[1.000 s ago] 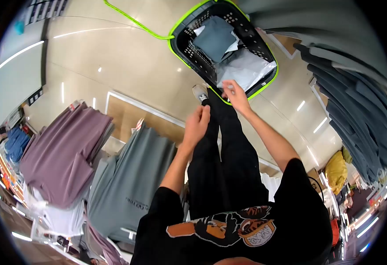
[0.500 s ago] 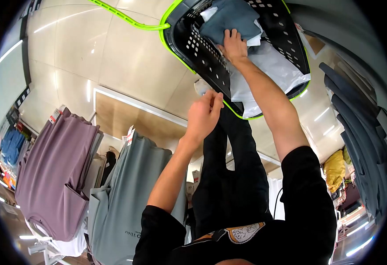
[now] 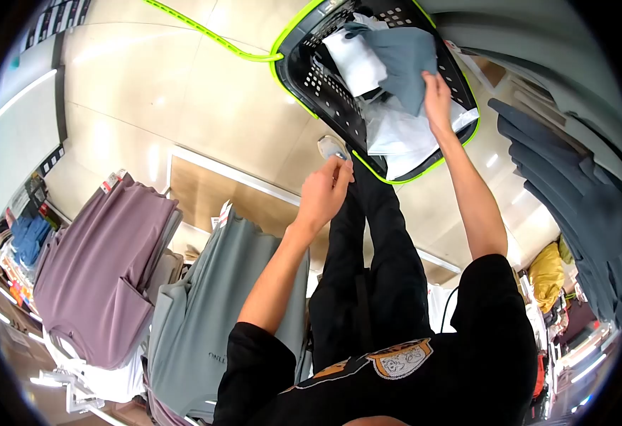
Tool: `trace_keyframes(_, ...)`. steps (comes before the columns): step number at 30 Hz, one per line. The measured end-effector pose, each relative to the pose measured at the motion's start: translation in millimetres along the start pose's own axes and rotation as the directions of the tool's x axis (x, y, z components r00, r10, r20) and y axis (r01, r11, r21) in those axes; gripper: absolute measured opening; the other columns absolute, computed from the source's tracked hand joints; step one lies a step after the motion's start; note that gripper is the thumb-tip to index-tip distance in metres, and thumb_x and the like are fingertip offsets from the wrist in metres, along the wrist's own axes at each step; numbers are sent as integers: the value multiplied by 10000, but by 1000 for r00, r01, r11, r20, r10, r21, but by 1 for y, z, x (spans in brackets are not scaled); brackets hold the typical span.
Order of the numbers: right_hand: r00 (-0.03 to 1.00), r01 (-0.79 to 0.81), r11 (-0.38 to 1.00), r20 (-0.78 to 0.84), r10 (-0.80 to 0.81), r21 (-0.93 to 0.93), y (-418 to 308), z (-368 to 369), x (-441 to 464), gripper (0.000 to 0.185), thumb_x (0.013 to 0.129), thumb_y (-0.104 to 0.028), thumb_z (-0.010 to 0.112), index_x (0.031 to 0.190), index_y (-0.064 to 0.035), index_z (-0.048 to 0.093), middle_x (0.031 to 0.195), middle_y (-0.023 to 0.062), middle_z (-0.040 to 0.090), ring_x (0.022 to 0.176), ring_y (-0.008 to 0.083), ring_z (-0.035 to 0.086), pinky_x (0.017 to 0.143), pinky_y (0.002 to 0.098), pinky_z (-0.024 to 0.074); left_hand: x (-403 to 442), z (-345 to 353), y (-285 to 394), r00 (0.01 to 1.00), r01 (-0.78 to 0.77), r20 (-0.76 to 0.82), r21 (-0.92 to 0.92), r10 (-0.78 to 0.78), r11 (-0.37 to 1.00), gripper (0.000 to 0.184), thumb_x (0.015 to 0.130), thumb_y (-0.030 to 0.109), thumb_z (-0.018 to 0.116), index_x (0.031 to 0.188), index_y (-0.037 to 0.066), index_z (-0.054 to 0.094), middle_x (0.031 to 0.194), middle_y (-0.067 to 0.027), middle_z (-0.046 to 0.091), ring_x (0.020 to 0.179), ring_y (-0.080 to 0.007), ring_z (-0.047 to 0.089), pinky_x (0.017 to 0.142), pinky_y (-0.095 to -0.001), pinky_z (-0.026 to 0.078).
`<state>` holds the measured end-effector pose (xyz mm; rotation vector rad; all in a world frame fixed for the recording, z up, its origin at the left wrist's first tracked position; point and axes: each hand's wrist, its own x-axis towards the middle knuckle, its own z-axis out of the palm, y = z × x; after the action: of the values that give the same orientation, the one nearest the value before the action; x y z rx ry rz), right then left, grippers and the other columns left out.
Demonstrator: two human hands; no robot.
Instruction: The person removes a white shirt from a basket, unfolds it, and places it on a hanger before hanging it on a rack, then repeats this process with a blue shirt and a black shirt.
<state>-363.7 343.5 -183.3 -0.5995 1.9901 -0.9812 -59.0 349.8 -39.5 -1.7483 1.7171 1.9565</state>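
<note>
A black basket (image 3: pixel 336 113) with a bright green rim stands on the floor at the top centre. My right hand (image 3: pixel 437 103) is closed on the edge of a blue-grey folded cloth (image 3: pixel 403 60) inside it. Beside that cloth lies a white folded cloth (image 3: pixel 355 62), and a white plastic bag (image 3: pixel 399 135) covers the near end of the basket. My left hand (image 3: pixel 327 186) hangs in front of my legs, near the basket's near-left side, its fingers curled together. Whether anything small is between those fingers cannot be made out.
Mauve shirts (image 3: pixel 101 270) and grey-green shirts (image 3: pixel 215 305) hang at the left. On the right hang dark blue-grey garments (image 3: pixel 566 206), with a yellow garment (image 3: pixel 546 277) below them. A green handle (image 3: pixel 211 35) reaches out left from the basket. A wooden platform (image 3: pixel 218 192) lies left of my legs.
My right hand has moved right within the basket and taken hold of the blue-grey cloth, which has shifted right and uncovered the white cloth. My left hand stays nearly in place.
</note>
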Motion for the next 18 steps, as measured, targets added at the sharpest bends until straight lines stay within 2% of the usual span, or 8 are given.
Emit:
trace_keyframes(2, 997, -34, 993, -70, 42, 114, -43, -22, -29, 337, 1005, -300, 586, 1102, 18, 642, 1160, 119, 661, 1042, 191, 630, 896, 347, 499, -11, -7, 12, 1000, -1, 0, -14, 1, 1000, 330, 1071, 277, 545, 958, -23, 628, 816, -102, 728, 779, -209, 700, 739, -349, 540)
trace_keyframes(4, 930, -300, 760, 0, 368, 577, -87, -41, -65, 396, 1009, -323, 593, 1251, -11, 625, 1225, 74, 665, 1049, 186, 640, 921, 331, 505, -27, -13, 28, 1000, -24, -7, -33, 23, 999, 323, 1071, 277, 546, 982, -19, 641, 860, -96, 738, 820, -202, 702, 752, -355, 541)
trace_keyframes(5, 937, -277, 758, -8, 349, 590, -104, -52, -85, 396, 1009, -323, 593, 1251, -11, 625, 1225, 74, 665, 1049, 186, 640, 921, 331, 505, -37, -16, 37, 1000, -30, -11, -61, 29, 998, 317, 1072, 277, 547, 1005, -15, 653, 903, -90, 749, 862, -195, 704, 766, -361, 541)
trace_keyframes(7, 881, -367, 528, 104, 461, 766, -139, -76, -127, 396, 1016, -358, 572, 1295, -80, 611, 1243, 62, 661, 1089, 196, 639, 990, 340, 491, -60, -22, 54, 998, -56, -36, -127, 52, 990, 317, 1072, 284, 550, 1052, -13, 659, 1023, -105, 745, 975, -210, 693, 836, -356, 536)
trace_keyframes(12, 922, -315, 226, 240, 303, 922, -193, -138, -239, 396, 1046, -378, 526, 1328, -107, 583, 1322, 35, 622, 1203, 210, 592, 1062, 372, 467, -96, -26, 81, 955, -295, -104, -322, 276, 900, 465, 1056, 344, 586, 1340, -24, 577, 1440, -171, 583, 1335, -277, 555, 1105, -414, 448)
trace_keyframes(15, 940, -265, 186, 211, 267, 946, -223, -158, -299, 407, 1055, -424, 504, 1324, -129, 585, 1322, 6, 617, 1233, 206, 564, 1075, 399, 458, -122, -27, 117, 974, -186, 7, -546, 227, 817, 691, 1025, 377, 633, 1531, -21, 382, 1607, -182, 387, 1474, -303, 382, 1217, -433, 303)
trace_keyframes(17, 952, -225, 212, 169, 254, 951, -229, -175, -326, 419, 1064, -435, 482, 1336, -132, 581, 1342, 9, 608, 1260, 211, 546, 1095, 410, 442, -136, -27, 133, 858, 160, 330, -900, 393, 406, 787, 994, 382, 682, 1592, 42, 300, 1670, -163, 255, 1528, -291, 277, 1230, -446, 292)
trace_keyframes(18, 941, -230, 179, 171, 293, 957, -224, -182, -335, 442, 1062, -450, 481, 1354, -132, 577, 1358, 18, 604, 1267, 226, 546, 1099, 409, 437, -140, -25, 140, 788, 266, 383, -918, 482, 294, 738, 985, 334, 698, 1559, 26, 350, 1604, -168, 372, 1471, -286, 380, 1199, -445, 345)
